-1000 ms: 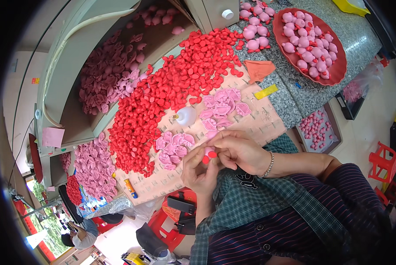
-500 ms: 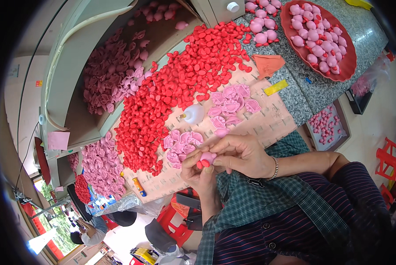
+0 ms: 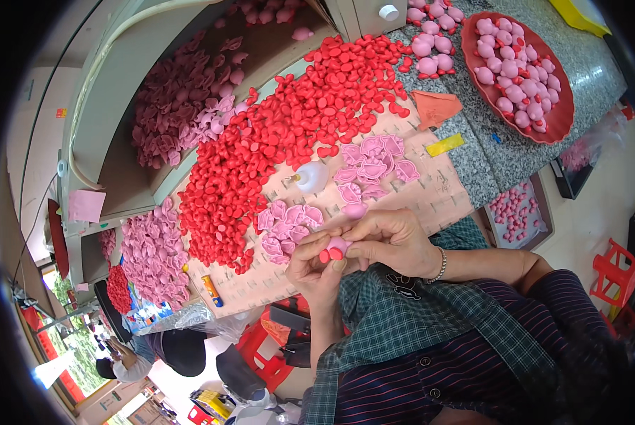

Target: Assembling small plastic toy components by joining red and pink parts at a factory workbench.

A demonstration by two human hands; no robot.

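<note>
Both hands hold a small pink rubbery toy figure [image 3: 341, 244] with two red feet, just over the table's near edge. My left hand [image 3: 316, 273] grips it from below, its thumb by the red feet. My right hand [image 3: 397, 244], with a beaded bracelet at the wrist, pinches it from the right side. The fingers cover much of its body. Beyond the hands lie two groups of hollow pink shells, one at the left [image 3: 289, 227] and one farther off [image 3: 374, 166]. Another pink piece [image 3: 355, 211] rests just past my right fingers. A white squeeze bottle [image 3: 310, 177] lies between the groups.
A long heap of red pieces [image 3: 261, 149] covers the table's far side. More pink shells [image 3: 154, 255] are piled at the left. A red scalloped tray [image 3: 564, 120] of finished-looking figures stands at far right, near a yellow strip [image 3: 445, 145]. An orange-yellow tube [image 3: 212, 290] lies near the edge.
The view has shifted slightly. Both hands still hold the pink toy figure, whose red feet now face a little more toward the left. Nothing has been let go.
</note>
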